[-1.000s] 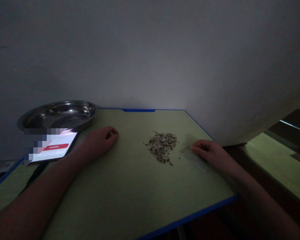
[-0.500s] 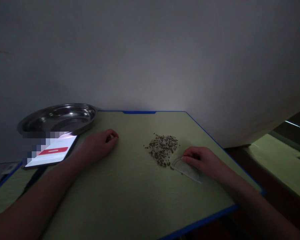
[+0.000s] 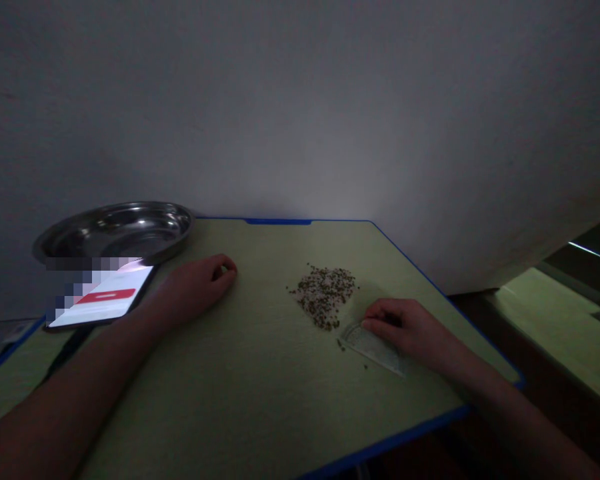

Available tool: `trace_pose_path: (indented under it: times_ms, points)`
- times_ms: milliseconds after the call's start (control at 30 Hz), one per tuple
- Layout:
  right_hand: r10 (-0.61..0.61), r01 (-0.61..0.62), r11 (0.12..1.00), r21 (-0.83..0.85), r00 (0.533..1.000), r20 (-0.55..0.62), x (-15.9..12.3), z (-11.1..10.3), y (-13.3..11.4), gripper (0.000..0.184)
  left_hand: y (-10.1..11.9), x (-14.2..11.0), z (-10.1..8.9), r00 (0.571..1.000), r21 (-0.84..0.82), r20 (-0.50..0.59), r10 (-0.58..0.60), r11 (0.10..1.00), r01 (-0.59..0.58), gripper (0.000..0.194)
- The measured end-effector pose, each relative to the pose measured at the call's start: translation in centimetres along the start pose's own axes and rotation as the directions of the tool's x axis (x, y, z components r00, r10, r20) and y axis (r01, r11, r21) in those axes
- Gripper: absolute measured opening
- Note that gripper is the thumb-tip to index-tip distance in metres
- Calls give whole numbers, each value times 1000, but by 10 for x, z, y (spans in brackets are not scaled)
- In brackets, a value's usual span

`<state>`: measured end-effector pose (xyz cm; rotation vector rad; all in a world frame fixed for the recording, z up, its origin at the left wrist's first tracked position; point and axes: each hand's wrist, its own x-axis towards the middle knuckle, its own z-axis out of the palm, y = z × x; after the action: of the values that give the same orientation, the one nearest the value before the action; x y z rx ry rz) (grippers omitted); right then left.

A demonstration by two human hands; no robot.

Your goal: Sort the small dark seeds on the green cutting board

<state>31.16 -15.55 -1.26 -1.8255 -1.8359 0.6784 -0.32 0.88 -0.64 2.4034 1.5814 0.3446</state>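
My right hand pinches a clear half-round protractor between thumb and fingers, its straight edge facing the front left. Just beyond and to the left lies a loose pile of small mixed grains, dark greenish and pale. A few stray grains lie near the protractor's left corner and along its straight edge. My left hand rests on the table left of the pile, its fingers curled in to meet the thumb; no object shows in the loop they form.
A shallow steel basin stands at the back left. In front of it lies a phone or tablet with a lit screen, partly pixelated. The yellowish table has a blue edge, and a wall rises behind it.
My right hand and the protractor have shifted slightly toward me, away from the pile. Some stray grains now show more clearly beside the protractor. My left hand keeps its pose.
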Motion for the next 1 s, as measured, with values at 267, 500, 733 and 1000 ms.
trace_pose_path:
  times_ms: [267,500,733,1000]
  points:
    - [-25,25,1000,0,1000,-4,-1,-1,0,18,1,-1,-2,1000,0,1,5,1000,-5,39]
    - [-37,37,999,12,999,14,-1,4,-6,18,0,0,-1,1000,8,-5,7,1000,-7,41]
    - [-24,24,1000,11,1000,16,-7,1,-7,19,1,-1,-2,1000,11,10,8,1000,-8,42]
    - [-15,14,1000,17,1000,18,-15,6,-6,18,0,1,1,1000,4,4,18,1000,-18,39]
